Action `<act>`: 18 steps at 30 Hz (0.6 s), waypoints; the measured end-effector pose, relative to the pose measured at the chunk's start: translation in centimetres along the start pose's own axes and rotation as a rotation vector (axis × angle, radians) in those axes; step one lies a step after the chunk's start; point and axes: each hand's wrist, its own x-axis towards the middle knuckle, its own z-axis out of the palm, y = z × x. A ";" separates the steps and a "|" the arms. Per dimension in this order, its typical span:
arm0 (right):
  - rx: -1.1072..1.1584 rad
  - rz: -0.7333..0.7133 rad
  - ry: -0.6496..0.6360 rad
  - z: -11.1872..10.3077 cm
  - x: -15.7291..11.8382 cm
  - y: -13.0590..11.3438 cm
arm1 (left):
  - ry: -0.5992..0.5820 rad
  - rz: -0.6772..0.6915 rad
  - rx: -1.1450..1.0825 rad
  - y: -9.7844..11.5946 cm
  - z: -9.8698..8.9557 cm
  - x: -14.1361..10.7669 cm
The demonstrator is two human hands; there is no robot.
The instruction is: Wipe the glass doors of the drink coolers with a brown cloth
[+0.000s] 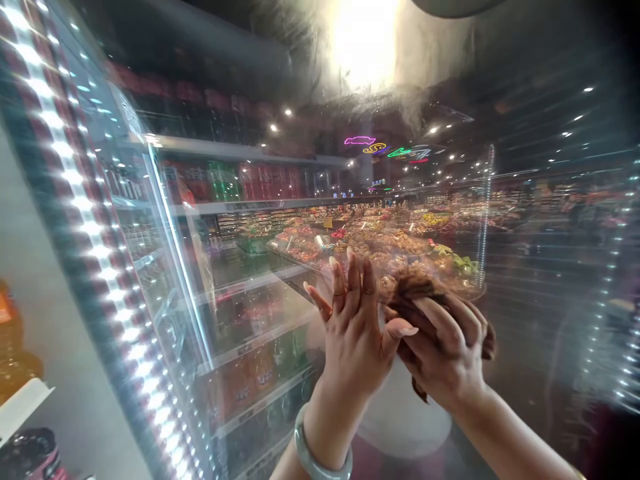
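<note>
My left hand (354,340) lies with its fingers stretched out against a clear glass door (530,293). A pale bangle (323,453) circles that wrist. To its right, my right hand (453,350) is closed around a bunched brown cloth (415,285) and presses it to the glass. Part of the cloth hangs below the fingers, and some shows beyond the knuckles. The left thumb comes close to the right hand; whether they touch, I cannot tell.
A bright LED strip (107,267) runs down the left side. Bottles with orange contents (15,347) stand at the far left edge. Shelves of drinks (270,180) and a heaped produce display (395,240) appear in or through the glass. A strong light glares at the top.
</note>
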 end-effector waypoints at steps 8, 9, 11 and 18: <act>-0.067 0.087 0.096 0.0 4.6 2.8 | 0.027 0.080 0.021 -1.8 -0.3 0.2; -0.064 0.112 0.093 -0.2 3.6 2.3 | 0.026 0.087 0.024 -2.1 -0.3 0.1; -0.053 0.127 0.061 -0.2 1.4 0.3 | 0.022 0.100 0.018 -2.6 -0.4 -0.2; -0.076 -0.034 0.046 2.3 5.2 -0.6 | 0.024 0.110 -0.060 -4.2 -1.3 0.4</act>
